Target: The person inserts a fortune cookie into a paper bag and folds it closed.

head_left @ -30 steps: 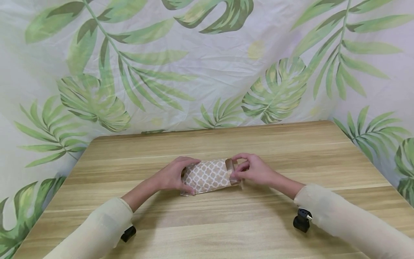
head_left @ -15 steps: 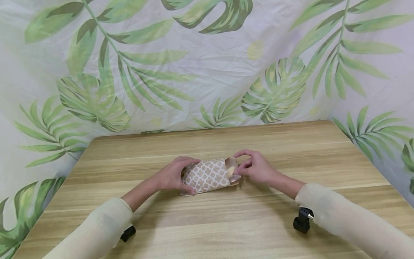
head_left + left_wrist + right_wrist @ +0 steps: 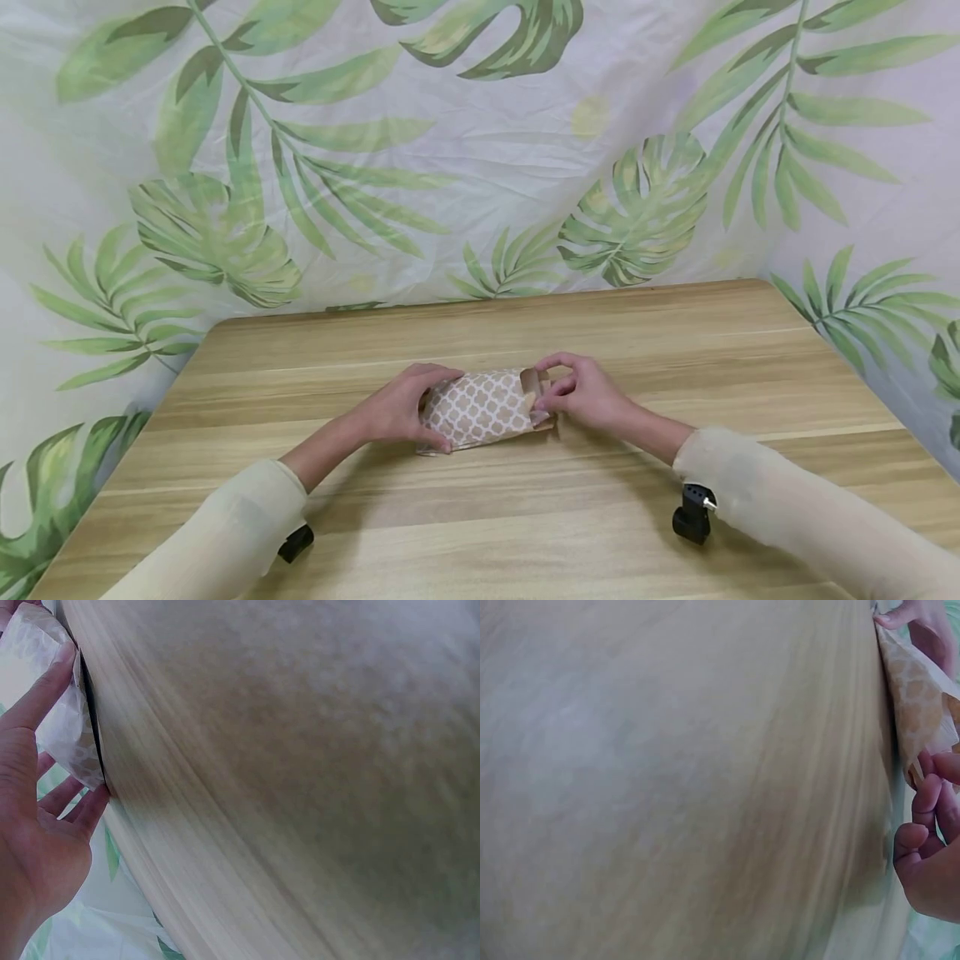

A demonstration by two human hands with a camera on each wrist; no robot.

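- Patterned paper bag (image 3: 480, 408), tan with white quatrefoil lattice, is lying on its side on the wood-grain table (image 3: 487, 533), between both hands, around the table's middle.
- Bag's closed end is pointing left; its mouth (image 3: 534, 383) is gaping right.
- Left hand (image 3: 405, 408) is gripping the closed end: thumb is pressing along the near edge, fingers are curving over the far edge, so the bag's left end is sitting inside that span.
- Left wrist view is showing the thumb lying across the paper, other fingertips reaching the bag's bottom corner.
- Right hand (image 3: 592, 398) is working at the mouth, fingers curled. Index finger is arching to the mouth's far edge; thumb is resting lower, within the mouth. Bag is lying just left of these fingertips.
- Whether the right fingertips are pinching paper or something inside: cannot tell; they are hiding the spot.
- Small pale-tan patch is showing within the mouth, beside the thumb; too little visible to name.
- Cream sleeves (image 3: 795, 492) are covering both forearms; a black wrist device (image 3: 692, 514) is hanging beneath the right cuff, another beneath the left.
- Leaf-print cloth (image 3: 495, 133) is hanging beyond the table's far edge.
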